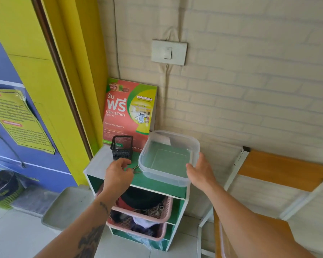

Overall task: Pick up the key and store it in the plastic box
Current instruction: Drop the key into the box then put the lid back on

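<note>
A small metal key (136, 169) lies on the green top of a white shelf unit (93, 165), just left of the plastic box. My left hand (117, 175) hovers over its ring end with curled fingertips touching it; whether they grip it is hidden. The clear, lidless plastic box (166, 157) stands empty on the right part of the shelf top. My right hand (199, 170) is at the box's right wall, thumb over the rim and fingers along the outside.
A black mesh pen cup (122, 147) stands right behind my left hand. A red and green laundry poster (129, 112) leans on the brick wall. Pink baskets (144, 211) of clothes fill the shelves below. A wooden folding table (280, 170) stands to the right.
</note>
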`<control>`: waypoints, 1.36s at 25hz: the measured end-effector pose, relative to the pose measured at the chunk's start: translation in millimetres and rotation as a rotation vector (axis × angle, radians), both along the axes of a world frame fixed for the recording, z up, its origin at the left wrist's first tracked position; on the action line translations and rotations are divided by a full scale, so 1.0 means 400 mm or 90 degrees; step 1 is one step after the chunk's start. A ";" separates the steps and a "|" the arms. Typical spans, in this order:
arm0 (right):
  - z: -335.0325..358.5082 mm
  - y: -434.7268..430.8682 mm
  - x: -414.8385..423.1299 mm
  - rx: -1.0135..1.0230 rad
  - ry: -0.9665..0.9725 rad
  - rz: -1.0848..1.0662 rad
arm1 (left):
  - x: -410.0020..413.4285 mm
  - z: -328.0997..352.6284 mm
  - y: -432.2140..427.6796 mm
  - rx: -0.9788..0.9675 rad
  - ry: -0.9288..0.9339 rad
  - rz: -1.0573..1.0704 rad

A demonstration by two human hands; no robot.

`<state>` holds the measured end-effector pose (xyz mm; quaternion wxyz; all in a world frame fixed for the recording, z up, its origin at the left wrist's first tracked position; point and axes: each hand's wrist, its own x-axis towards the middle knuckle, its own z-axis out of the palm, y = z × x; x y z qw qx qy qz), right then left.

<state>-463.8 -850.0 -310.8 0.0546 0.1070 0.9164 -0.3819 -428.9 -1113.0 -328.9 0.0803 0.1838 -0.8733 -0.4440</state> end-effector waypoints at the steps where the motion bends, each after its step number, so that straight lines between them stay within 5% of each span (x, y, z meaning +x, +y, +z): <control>1: -0.003 -0.011 -0.010 -0.004 -0.013 -0.022 | -0.012 -0.016 -0.014 -0.037 -0.015 -0.030; 14: -0.034 -0.049 -0.043 0.013 -0.107 -0.103 | -0.086 -0.139 -0.044 -0.371 -0.066 -0.249; 22: -0.039 -0.054 -0.045 0.036 -0.093 -0.120 | -0.089 -0.012 -0.056 0.028 -0.012 -0.029; 27: -0.045 -0.053 -0.037 0.029 -0.071 -0.107 | -0.145 0.110 0.027 0.053 0.134 -0.082; 34: -0.050 -0.060 -0.043 0.226 -0.011 -0.039 | -0.244 0.080 0.168 -0.019 -0.016 -0.272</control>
